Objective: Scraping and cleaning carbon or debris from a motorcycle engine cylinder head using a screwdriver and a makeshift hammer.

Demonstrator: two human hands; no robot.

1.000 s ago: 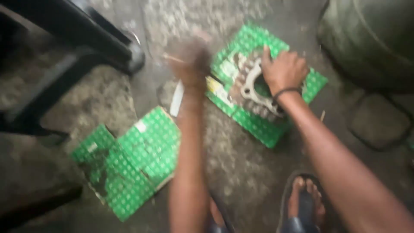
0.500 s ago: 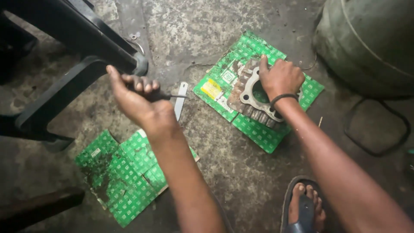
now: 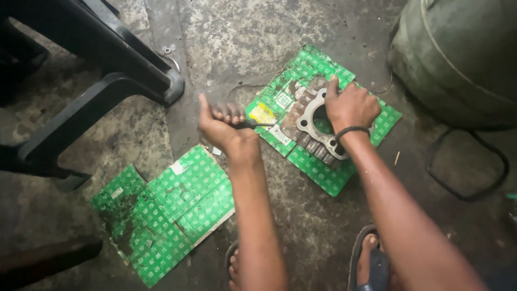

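Note:
A finned metal engine cylinder with a round bore lies on a flattened green patterned carton on the concrete floor. My right hand presses down on the cylinder's far right side; a black band circles that wrist. My left hand is closed around a thin dark-handled tool whose tip points right, toward the cylinder's left edge over the carton's yellow label.
A second flattened green carton lies at the lower left. Black plastic furniture legs stand at the upper left. A large grey-green drum fills the upper right, with a black cable loop below it. My sandalled feet show at the bottom edge.
My left hand has swung right with the tool, from beside the black leg to the cylinder's left edge. The flat metal blade on the floor is now hidden. My right hand stays put.

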